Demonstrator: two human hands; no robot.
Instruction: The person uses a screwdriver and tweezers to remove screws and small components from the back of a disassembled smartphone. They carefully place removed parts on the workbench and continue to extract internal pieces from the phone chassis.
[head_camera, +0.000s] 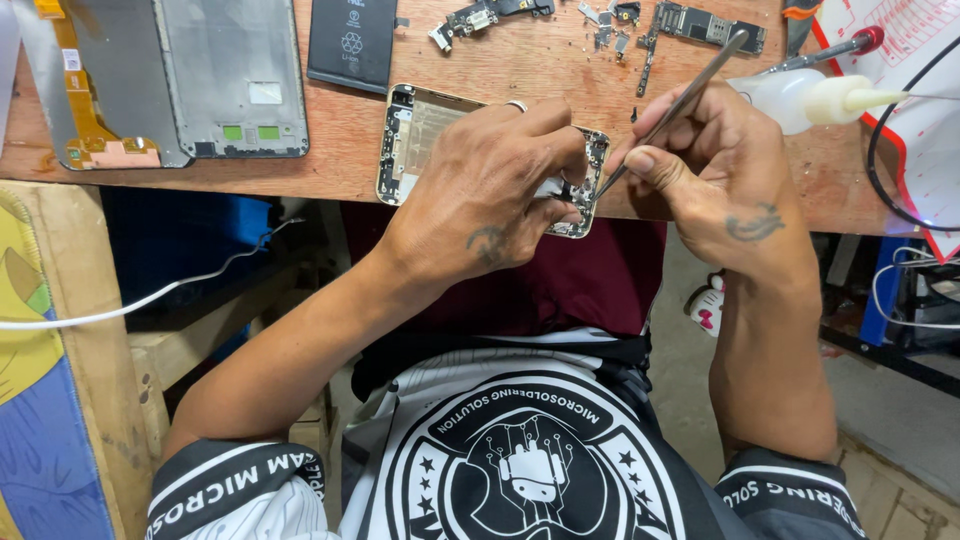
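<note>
Phone frame (420, 140) is lying at the tabletop (340, 150) edge, long axis running left-right; your left hand (490, 200) is pressing it down, your right hand (720, 180) is pinching tweezers (680, 105) angling into its right end.

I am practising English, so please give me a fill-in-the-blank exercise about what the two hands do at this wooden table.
1. The left hand rests on an opened phone frame at the table's ____ edge.
2. The right hand holds metal ____.
3. The black battery lies on the ____ table.

Missing words: near; tweezers; wooden
</note>
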